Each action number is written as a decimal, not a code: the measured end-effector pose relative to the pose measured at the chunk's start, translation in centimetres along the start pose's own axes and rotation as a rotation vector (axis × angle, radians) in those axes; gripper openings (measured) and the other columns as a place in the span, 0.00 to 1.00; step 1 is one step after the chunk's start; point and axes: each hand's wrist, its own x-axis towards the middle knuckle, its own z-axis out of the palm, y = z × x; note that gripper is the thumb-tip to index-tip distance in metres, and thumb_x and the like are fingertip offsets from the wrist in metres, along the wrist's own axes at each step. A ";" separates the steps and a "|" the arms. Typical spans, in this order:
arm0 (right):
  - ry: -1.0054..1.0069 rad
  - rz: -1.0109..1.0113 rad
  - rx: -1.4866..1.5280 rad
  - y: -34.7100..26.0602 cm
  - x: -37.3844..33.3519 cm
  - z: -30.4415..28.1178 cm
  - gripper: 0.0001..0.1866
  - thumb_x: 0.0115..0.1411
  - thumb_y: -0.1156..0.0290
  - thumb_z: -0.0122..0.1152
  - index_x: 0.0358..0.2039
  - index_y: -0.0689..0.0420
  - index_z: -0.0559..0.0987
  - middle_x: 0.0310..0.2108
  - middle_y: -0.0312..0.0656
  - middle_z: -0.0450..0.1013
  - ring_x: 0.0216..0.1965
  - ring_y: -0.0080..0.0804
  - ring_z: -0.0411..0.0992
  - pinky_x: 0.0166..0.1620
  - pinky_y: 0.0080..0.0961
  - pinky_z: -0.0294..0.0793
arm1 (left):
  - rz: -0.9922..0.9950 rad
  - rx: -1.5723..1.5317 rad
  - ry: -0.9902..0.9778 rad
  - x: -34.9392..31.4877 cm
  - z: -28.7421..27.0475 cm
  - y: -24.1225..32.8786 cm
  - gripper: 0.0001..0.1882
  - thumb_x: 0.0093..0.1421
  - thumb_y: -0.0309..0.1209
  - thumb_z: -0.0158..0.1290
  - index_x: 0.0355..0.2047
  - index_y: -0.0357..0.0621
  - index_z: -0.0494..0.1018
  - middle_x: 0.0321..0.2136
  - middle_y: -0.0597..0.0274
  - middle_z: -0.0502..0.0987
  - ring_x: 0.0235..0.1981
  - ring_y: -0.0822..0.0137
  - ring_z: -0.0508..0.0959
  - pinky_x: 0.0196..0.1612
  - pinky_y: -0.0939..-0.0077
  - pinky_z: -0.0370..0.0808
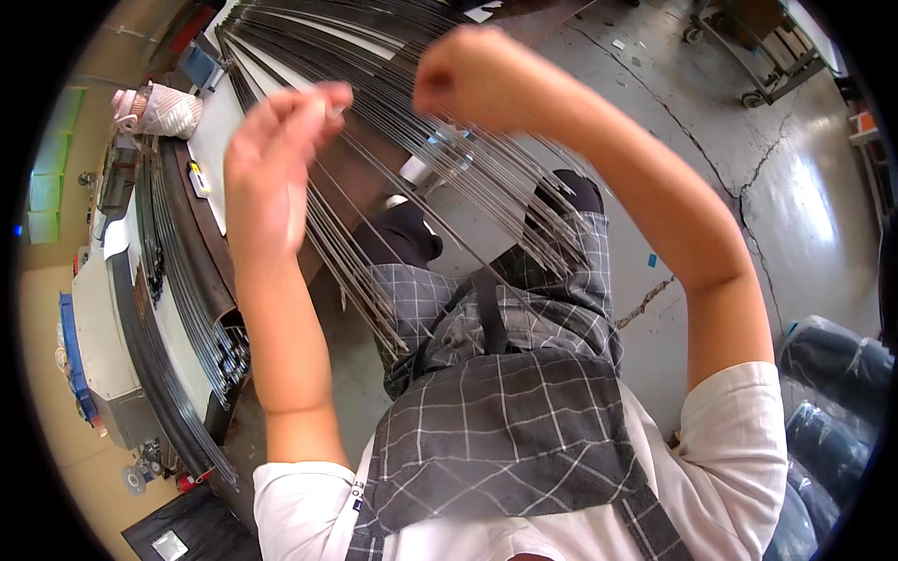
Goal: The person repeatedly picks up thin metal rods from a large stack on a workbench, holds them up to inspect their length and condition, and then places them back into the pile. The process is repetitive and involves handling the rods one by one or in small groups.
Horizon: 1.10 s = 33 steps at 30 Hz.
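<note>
Holds the left hand point(279, 154) up over the left side of the rods point(383, 112), with fingers bent and tips drawn in close to the thumb. Cannot tell, through the blur, of anything pinched there. Holds the right hand point(472, 82) up to the right of the left one and apart from it, over the same rods, curled into a loose fist. Cannot tell of anything inside that fist either. Bends both elbows.

Has the rods spread like a fan below both hands, running from the upper left down toward the apron point(505, 430): dark and packed at the far end, silvery and looser at the near end. Wears the apron, grey with white checks, over a white shirt point(739, 421).

Has a white bench point(208, 140) on the left, with a pink bottle point(133, 107), a yellow-and-grey cutter point(198, 179) and, nearer, a bundle of dark tubes point(192, 280). Has a wheeled cart point(781, 65) at upper right on the cracked floor point(645, 168), and plastic-wrapped bundles point(832, 360) at lower right.
</note>
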 end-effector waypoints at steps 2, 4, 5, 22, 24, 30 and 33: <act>-0.381 0.111 -0.014 -2.0 -3.3 0.7 0.10 0.52 0.69 0.58 0.27 0.63 0.78 0.19 0.44 0.74 0.18 0.27 0.73 0.24 0.24 0.72 | -0.104 -0.052 -0.018 -3.9 0.2 -1.1 0.07 0.58 0.28 0.48 0.31 0.35 0.70 0.36 0.52 0.75 0.42 0.63 0.75 0.46 0.72 0.71; -0.498 0.223 -0.051 -3.1 -5.9 1.0 0.11 0.52 0.67 0.57 0.24 0.65 0.77 0.17 0.44 0.73 0.17 0.28 0.73 0.23 0.24 0.71 | -0.164 -0.154 -0.026 -7.1 1.1 -2.3 0.06 0.57 0.27 0.49 0.31 0.36 0.69 0.34 0.53 0.74 0.39 0.65 0.75 0.44 0.73 0.72; -0.514 0.283 -0.031 -3.1 -6.9 1.1 0.12 0.52 0.67 0.58 0.23 0.64 0.77 0.16 0.44 0.72 0.17 0.28 0.73 0.23 0.24 0.71 | -0.191 -0.201 -0.020 -8.5 1.6 -3.0 0.05 0.58 0.27 0.48 0.31 0.36 0.69 0.33 0.53 0.74 0.38 0.65 0.75 0.42 0.74 0.73; -0.387 0.326 0.011 -2.2 -10.5 2.8 0.14 0.51 0.67 0.57 0.17 0.64 0.74 0.14 0.42 0.71 0.18 0.28 0.73 0.23 0.23 0.71 | -0.640 -0.443 -0.301 -14.4 8.8 -3.8 0.06 0.59 0.30 0.50 0.32 0.39 0.70 0.29 0.62 0.75 0.31 0.73 0.76 0.31 0.79 0.76; -0.367 0.319 0.004 -2.2 -10.7 2.7 0.13 0.51 0.67 0.57 0.17 0.64 0.74 0.14 0.42 0.71 0.18 0.28 0.73 0.23 0.23 0.71 | -0.649 -0.448 -0.315 -14.5 8.9 -3.8 0.06 0.59 0.30 0.50 0.32 0.39 0.70 0.29 0.62 0.75 0.31 0.73 0.76 0.31 0.79 0.76; -0.339 0.348 0.060 -2.1 -11.2 2.1 0.13 0.52 0.66 0.58 0.17 0.63 0.74 0.14 0.41 0.71 0.18 0.26 0.73 0.23 0.21 0.71 | -0.641 -0.458 -0.292 -14.6 8.9 -3.6 0.06 0.59 0.30 0.50 0.32 0.39 0.70 0.29 0.62 0.75 0.31 0.73 0.75 0.31 0.79 0.76; -0.327 0.393 0.217 -2.2 -11.6 2.0 0.13 0.52 0.66 0.57 0.18 0.62 0.74 0.15 0.39 0.71 0.18 0.24 0.72 0.23 0.19 0.70 | -0.641 -0.479 -0.304 -14.7 8.8 -3.7 0.06 0.59 0.29 0.50 0.32 0.39 0.70 0.30 0.61 0.75 0.31 0.73 0.75 0.32 0.79 0.76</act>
